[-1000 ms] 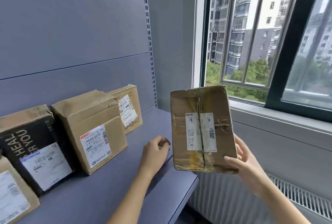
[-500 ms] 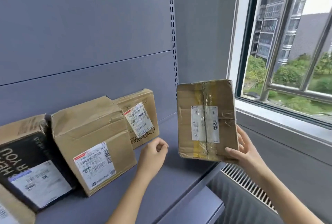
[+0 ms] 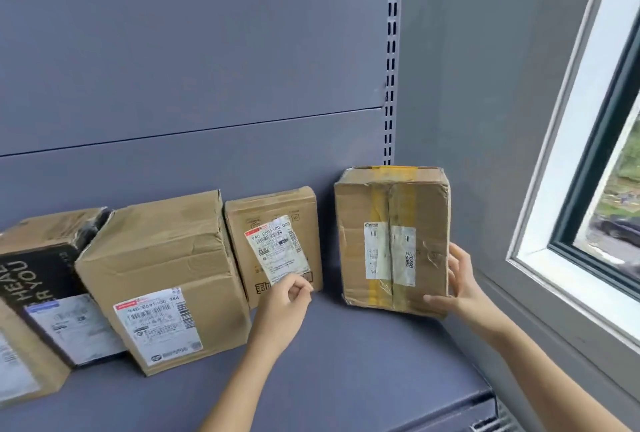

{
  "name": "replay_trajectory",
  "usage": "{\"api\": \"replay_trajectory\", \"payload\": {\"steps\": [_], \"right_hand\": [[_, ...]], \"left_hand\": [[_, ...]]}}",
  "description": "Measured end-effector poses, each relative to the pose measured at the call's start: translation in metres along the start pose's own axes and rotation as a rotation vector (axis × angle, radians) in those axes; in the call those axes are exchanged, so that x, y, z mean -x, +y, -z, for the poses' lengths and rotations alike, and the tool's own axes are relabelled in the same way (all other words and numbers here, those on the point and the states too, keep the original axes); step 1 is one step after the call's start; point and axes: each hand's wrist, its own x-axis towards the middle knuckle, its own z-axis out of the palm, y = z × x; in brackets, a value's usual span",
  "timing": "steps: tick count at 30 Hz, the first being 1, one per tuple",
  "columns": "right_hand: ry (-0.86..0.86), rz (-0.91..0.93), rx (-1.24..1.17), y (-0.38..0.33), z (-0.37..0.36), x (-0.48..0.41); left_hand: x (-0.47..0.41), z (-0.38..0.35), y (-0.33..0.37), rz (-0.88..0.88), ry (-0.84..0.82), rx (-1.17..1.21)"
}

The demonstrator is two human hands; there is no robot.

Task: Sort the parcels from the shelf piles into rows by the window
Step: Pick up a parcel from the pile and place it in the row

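The parcel (image 3: pixel 391 241) is standing upright at the 3 o'clock end of the shelf (image 3: pixel 346 379), nearest the window (image 3: pixel 588 189), with its long axis and taped seam running 12 to 6 and its label facing 6. Creased, it is looking light and soft-walled, best taken at its stiffer edges. The right grip (image 3: pixel 457 286) is clasping its lower 3 o'clock corner; the left grip (image 3: pixel 284 307) is hanging loosely curled, empty, at 9.

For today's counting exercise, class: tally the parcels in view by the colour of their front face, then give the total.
Brown-fronted: 4 (the cut-off parcel, the large parcel, the small parcel, the taped parcel gripped by the right hand)
Black-fronted: 1 (the black parcel)
Total: 5
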Motion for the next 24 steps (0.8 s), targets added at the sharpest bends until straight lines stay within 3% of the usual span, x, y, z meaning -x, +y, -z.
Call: {"api": "replay_trajectory", "payload": {"steps": [10, 17, 24], "right_hand": [[-0.105, -0.022, -0.011, 0.013, -0.014, -0.058], [0.075, 0.002, 0.049, 0.023, -0.047, -0.069], [0.091, -0.013, 0.108, 0.021, -0.049, -0.076]], "left_hand": [[0.0, -0.002, -0.011, 0.124, 0.134, -0.034], [-0.003, 0.005, -0.013, 0.136, 0.189, -0.045], [-0.018, -0.003, 0.0, 0.129, 0.17, -0.097]]}}
